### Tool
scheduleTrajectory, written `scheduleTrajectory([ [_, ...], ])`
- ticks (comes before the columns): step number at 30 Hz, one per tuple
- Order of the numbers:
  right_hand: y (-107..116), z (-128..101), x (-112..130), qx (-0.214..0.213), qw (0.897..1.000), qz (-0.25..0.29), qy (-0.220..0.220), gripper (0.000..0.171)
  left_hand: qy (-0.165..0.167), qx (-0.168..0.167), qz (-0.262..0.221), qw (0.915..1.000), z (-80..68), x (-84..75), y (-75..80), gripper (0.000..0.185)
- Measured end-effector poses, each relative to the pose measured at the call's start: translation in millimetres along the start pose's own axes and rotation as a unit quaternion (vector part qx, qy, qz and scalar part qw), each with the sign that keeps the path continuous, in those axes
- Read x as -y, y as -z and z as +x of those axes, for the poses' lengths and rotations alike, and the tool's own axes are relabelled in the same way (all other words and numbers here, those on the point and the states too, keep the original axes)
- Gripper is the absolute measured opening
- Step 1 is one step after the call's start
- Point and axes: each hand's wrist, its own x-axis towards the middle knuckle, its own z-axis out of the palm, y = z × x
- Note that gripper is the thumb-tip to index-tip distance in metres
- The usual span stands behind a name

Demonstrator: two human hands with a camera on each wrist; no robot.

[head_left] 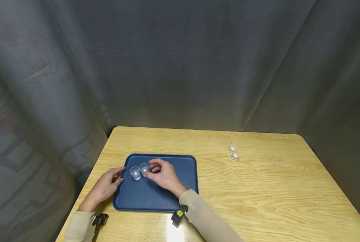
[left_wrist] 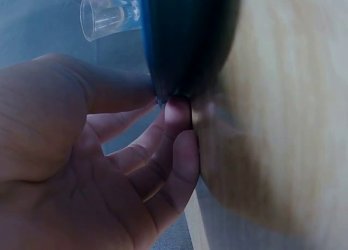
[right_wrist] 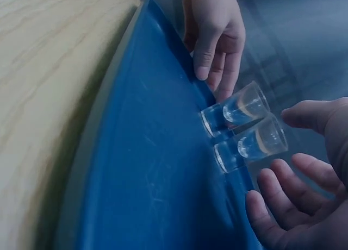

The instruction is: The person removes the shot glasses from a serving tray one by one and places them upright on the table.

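Observation:
Two small clear shot glasses stand upright side by side in the left part of a blue tray [head_left: 155,200]. My left hand [head_left: 103,188] holds the tray's left rim; the left wrist view has the thumb over the rim and fingertips against its outer side and underside. My right hand [head_left: 167,177] is over the tray beside the right-hand shot glass [head_left: 144,169], thumb and fingers spread around it. In the right wrist view a gap shows between those fingers and the nearer glass [right_wrist: 251,145]. The other shot glass [head_left: 135,172] is nearer my left hand.
Two more clear shot glasses, the farther one [head_left: 232,148] and the nearer one [head_left: 235,155], stand close together on the wooden table [head_left: 273,188], right of the tray. A grey curtain [head_left: 180,67] hangs behind the table and along its sides.

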Motion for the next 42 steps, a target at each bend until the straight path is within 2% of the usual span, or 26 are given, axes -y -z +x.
scheduleTrajectory([
  [6,-8,4,0,-0.004,1.0,-0.005,0.004,0.05,0.003,0.001,0.001,1.0,0.4,-0.1,0.1,0.047],
  [25,-18,5,-7,-0.015,0.999,-0.028,0.01,0.038,0.006,-0.001,0.003,1.0,-0.6,0.5,0.0,0.046],
  [42,-19,4,-10,-0.033,0.999,0.002,0.013,0.035,-0.001,-0.007,0.001,1.0,-0.2,0.2,-2.8,0.046],
])
